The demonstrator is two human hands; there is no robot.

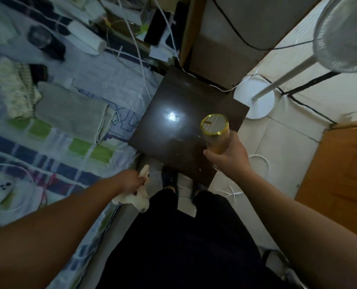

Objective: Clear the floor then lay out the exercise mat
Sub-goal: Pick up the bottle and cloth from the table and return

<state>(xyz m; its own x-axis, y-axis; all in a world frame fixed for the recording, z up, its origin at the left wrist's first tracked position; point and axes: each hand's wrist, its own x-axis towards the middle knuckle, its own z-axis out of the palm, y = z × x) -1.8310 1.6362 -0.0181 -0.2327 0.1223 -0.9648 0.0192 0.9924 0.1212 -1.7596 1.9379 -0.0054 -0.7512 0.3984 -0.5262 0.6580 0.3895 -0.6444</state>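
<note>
Clearing up: both hands are carrying things; no mat is showing.

The right hand [225,157] is gripping a clear cylindrical jar [216,132] with a slotted gold-rimmed lid, its fingers [208,152] curled round the smooth wall, over the glossy dark desk [173,126]. The left hand [132,181] is clutching a soft, crumpled cream cloth [139,200] beside the bed [58,147]. Judging by that slick wall, the jar wants keeping upright and setting down flat, well in from the desk's edge.
</note>
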